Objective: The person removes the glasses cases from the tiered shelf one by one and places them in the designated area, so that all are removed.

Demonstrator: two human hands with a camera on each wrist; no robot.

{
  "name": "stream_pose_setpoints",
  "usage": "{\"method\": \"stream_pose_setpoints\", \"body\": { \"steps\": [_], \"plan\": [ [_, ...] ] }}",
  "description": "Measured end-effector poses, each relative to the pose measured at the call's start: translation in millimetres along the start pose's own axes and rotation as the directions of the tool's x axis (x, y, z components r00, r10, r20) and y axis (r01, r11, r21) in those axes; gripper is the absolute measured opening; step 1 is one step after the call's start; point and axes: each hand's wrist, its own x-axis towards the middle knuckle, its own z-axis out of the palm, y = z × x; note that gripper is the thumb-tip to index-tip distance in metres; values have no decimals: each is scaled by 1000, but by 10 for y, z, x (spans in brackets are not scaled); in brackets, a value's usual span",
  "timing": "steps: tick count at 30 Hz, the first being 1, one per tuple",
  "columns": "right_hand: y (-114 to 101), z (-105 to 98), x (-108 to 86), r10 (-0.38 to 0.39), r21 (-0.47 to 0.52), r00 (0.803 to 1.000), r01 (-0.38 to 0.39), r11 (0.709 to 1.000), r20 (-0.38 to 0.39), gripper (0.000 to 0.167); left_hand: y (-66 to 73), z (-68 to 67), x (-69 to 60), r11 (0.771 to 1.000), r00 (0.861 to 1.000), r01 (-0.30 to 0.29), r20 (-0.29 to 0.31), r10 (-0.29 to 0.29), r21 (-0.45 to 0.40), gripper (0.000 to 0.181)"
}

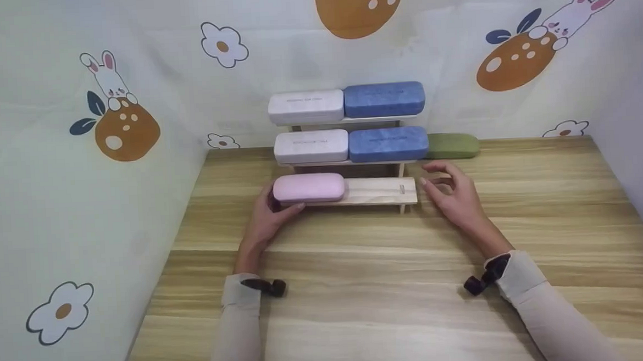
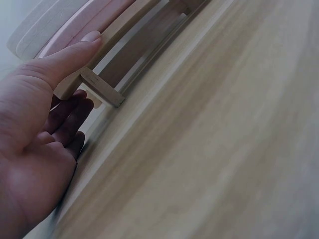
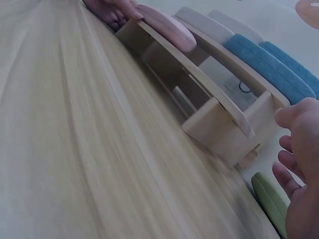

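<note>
A three-step wooden rack [image 1: 380, 190] stands against the back wall. On the left of its lowest step lies a pink glasses case [image 1: 308, 188]. My left hand [image 1: 265, 221] grips that step's left end; in the left wrist view the thumb [image 2: 75, 57] lies along the edge and the fingers curl below the board. Near the step's bare right end, my right hand [image 1: 459, 199] is held with loosely bent fingers and nothing in it. Behind that hand, a green case [image 1: 454, 146] rests on the table beside the rack.
White cases [image 1: 311, 147] sit on the left of the middle and top steps, with blue cases [image 1: 388, 144] to their right. A patterned cloth [image 1: 185, 99] covers the back and left walls. The wood-grain table [image 1: 371, 288] extends in front.
</note>
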Motion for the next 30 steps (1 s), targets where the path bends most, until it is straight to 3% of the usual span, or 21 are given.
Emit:
{"method": "stream_pose_setpoints", "body": {
  "steps": [5,10,16,23,30],
  "plan": [
    [54,102,-12,-40,-16,999,40,999,-1,30,2,3,2,1000,1000,-2,0,2,-10,83],
    [182,180,-1,-113,-101,994,113,988,9,27,-1,-1,5,1000,1000,-11,-3,11,2,82],
    [163,287,-5,-168,-118,985,172,978,48,25,-8,1,8,1000,1000,-7,-8,7,13,83],
    [92,462,-8,-198,-121,977,207,971,81,29,-8,-5,5,999,1000,-4,-6,4,36,85],
    [13,596,19,-187,-83,969,203,976,162,35,0,-14,-11,998,1000,26,-13,-25,62,90]
  ]
}}
